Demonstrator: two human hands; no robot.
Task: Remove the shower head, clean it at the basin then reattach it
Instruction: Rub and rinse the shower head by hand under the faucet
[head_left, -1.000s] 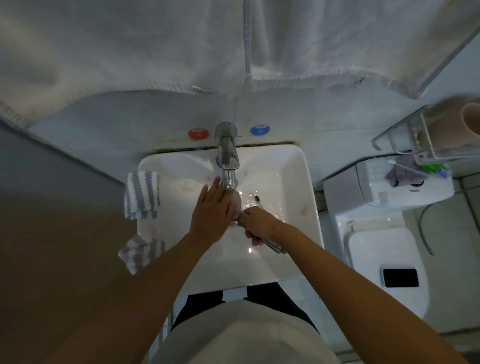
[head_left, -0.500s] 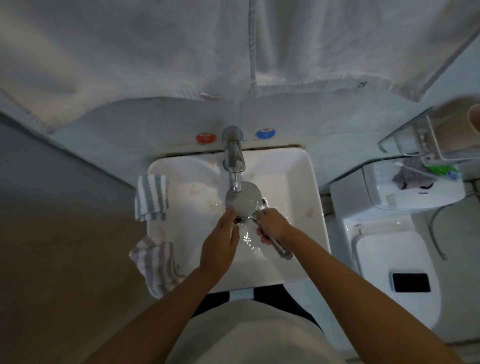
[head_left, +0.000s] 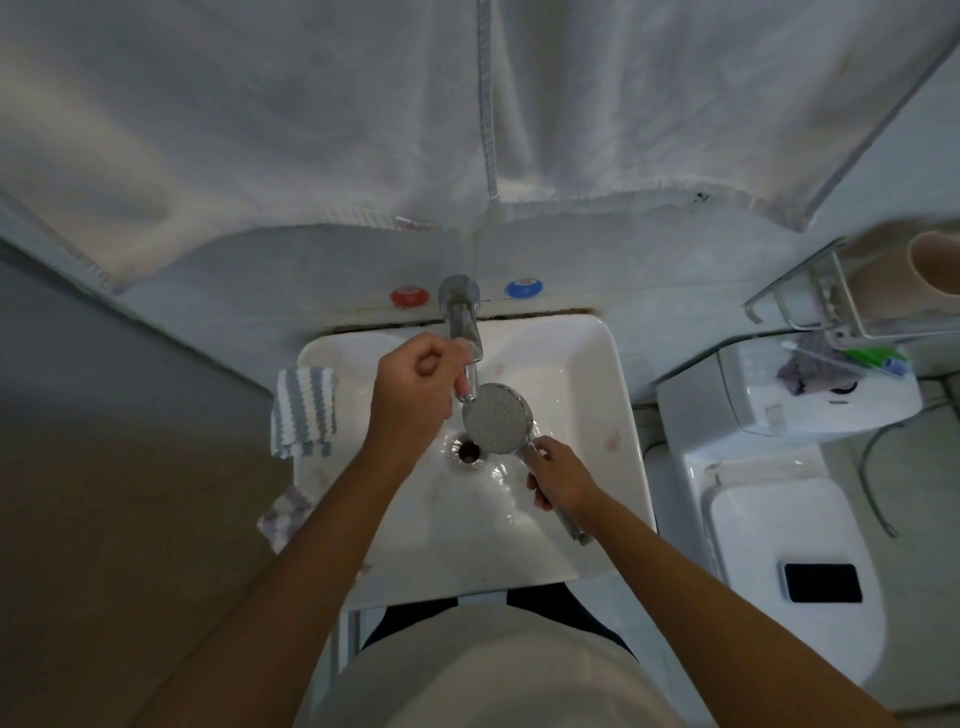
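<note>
Nearest, the person's pale top fills the bottom edge, both bare forearms reaching out over the basin (head_left: 613, 410).

Right hand (head_left: 558, 480): fingers curled round the chrome handle of the shower head (head_left: 496, 423); handle end sticks out below the wrist toward the basin's near right rim. Long axis runs from near right to far left. The round spray face is turned up toward the viewer, nozzle dots visible, held over the bowl just beyond the drain (head_left: 469, 451) and directly under the tap spout.

Left hand (head_left: 415, 387): fingers curled, thumb and forefinger pinching the lower end of the tap (head_left: 462, 332), just beside the spray face. Whether it touches the shower head, cannot tell.

Basin contents: wet film and droplets around the drain, faint pinkish marks on the walls. No objects lie in the bowl.

Left rim: a grey-and-white striped cloth (head_left: 304, 410) draped over the edge; a second striped cloth (head_left: 283, 514) hangs lower, nearer.

Right: toilet (head_left: 769, 519), lid down, a dark phone (head_left: 822, 582) lying flat on the lid. On the cistern, a crumpled grey cloth (head_left: 802, 366) and a green tube (head_left: 878, 358), print too small to read.

Farther: red knob (head_left: 409, 297) and blue knob (head_left: 523, 289) flank the tap base; markings illegible. A wire rack (head_left: 810, 301) on the right wall holds a pinkish cup (head_left: 935, 267). White towels (head_left: 260, 130) hang overhead.
</note>
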